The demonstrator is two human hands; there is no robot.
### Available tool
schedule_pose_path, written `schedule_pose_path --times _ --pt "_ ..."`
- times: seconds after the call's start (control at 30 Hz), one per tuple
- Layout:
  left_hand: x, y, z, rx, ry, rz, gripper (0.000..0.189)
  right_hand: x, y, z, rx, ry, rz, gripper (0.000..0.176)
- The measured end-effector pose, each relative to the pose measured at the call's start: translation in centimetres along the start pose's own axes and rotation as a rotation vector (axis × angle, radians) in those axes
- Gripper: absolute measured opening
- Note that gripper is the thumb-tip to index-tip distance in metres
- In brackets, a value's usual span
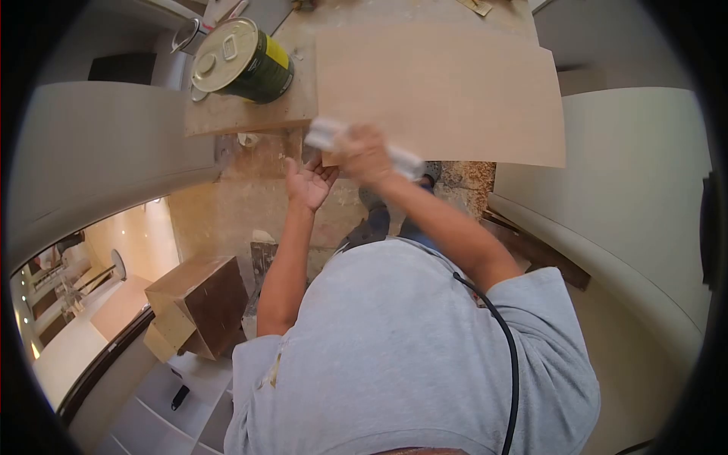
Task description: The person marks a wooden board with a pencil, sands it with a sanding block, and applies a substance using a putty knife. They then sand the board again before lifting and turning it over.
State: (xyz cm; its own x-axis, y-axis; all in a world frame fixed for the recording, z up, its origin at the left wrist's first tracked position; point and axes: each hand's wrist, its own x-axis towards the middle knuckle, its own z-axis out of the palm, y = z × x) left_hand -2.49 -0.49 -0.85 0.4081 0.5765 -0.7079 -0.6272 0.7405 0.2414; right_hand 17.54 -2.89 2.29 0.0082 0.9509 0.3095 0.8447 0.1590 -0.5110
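A pale thin wood sheet [447, 91] lies on the worktable [303, 53], its near edge reaching past the table's front. My right hand [365, 155] is closed around a long white block [407, 162], blurred by motion, which lies across the sheet's near left edge. The blur hides what kind of block it is. My left hand [311, 184] is palm up with its fingers apart, just below the sheet's near left corner. Its fingertips are right at that corner, partly in shadow.
A dark green and yellow lidded can [262, 64] stands on the table's left side. Curved white panels [637, 182] flank me. A brown wooden box [205, 303] sits at lower left. Wood shavings [474, 182] lie on the floor, and a black cable [509, 341] runs over my shirt.
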Motion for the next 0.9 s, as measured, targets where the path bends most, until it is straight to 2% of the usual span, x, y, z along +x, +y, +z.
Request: schedule_pose_path --times 0.03,0.07,0.13,0.2,0.27,0.33,0.43,0.5,0.57,0.63,0.67,0.7,0.73,0.77,0.8,0.83,0.87,0.9 --pt "-0.1 0.1 0.2 -0.073 0.003 -0.017 0.085 0.1 -2.0 1.2 0.036 -0.037 -0.073 0.035" --pt "-0.4 0.1 0.9 -0.097 0.083 0.021 0.094 -0.1 -3.3 1.1 0.049 -0.008 -0.061 0.035" --pt "2.1 1.5 -4.6 -0.347 -0.423 -0.196 0.097 -0.8 -3.8 0.7 0.014 0.03 -0.01 0.037" --pt "1.3 1.0 -3.3 -0.266 -0.383 -0.125 0.102 -3.0 -1.2 -0.2 0.081 0.0 -0.109 0.04" --pt "-0.6 0.3 2.8 -0.043 0.198 -0.015 0.108 -4.5 3.0 -3.6 -0.078 0.05 0.021 0.041" --pt "-0.7 0.4 2.7 -0.041 0.148 0.015 0.11 -4.4 5.9 -6.7 -0.174 0.16 0.234 0.039" --pt "-0.5 0.6 2.1 -0.075 0.182 0.001 0.106 -2.6 6.7 -4.9 -0.077 0.14 0.268 0.037" --pt "-0.4 0.6 2.1 -0.073 0.215 0.018 0.103 -3.3 1.6 0.8 -0.157 0.021 0.13 0.034" --pt "-0.2 1.0 2.1 -0.063 0.249 0.023 0.101 -3.8 -2.6 2.1 -0.003 0.116 -0.048 0.032" --pt "-0.6 1.2 2.3 -0.089 0.17 0.008 0.096 -4.2 -0.9 0.5 0.02 0.088 -0.028 0.03" --pt "-1.2 1.0 2.4 -0.1 0.207 -0.039 0.088 -4.7 -0.2 -0.4 0.057 0.044 -0.029 0.029" --pt "-1.1 1.0 2.7 -0.091 0.204 -0.044 0.088 -5.4 2.1 -2.5 -0.033 -0.027 0.058 0.028" --pt "-0.9 1.1 3.0 -0.053 0.232 -0.037 0.078 -6.3 5.8 -5.4 -0.125 -0.1 0.139 0.028" --pt "-0.6 0.7 3.2 -0.027 0.259 -0.024 0.068 -7.1 9.6 -8.1 -0.148 0.08 0.403 0.029" --pt "0.0 0.3 2.3 -0.034 0.257 -0.024 0.068 -8.7 14.6 -12.6 -0.324 0.177 0.279 0.034" --pt "0.8 0.0 1.1 0.185 0.21 0.044 0.056 -9.9 20.2 -16.6 -0.262 0.252 0.362 0.033" --pt "1.5 0.0 -0.2 0.407 0.159 0.109 0.044 -11.4 24.7 -20.5 -0.3 0.3 0.494 0.031" --pt "1.6 -0.2 0.0 0.405 0.156 0.106 0.044 -12.4 28.1 -22.0 -0.493 0.455 0.759 0.033"
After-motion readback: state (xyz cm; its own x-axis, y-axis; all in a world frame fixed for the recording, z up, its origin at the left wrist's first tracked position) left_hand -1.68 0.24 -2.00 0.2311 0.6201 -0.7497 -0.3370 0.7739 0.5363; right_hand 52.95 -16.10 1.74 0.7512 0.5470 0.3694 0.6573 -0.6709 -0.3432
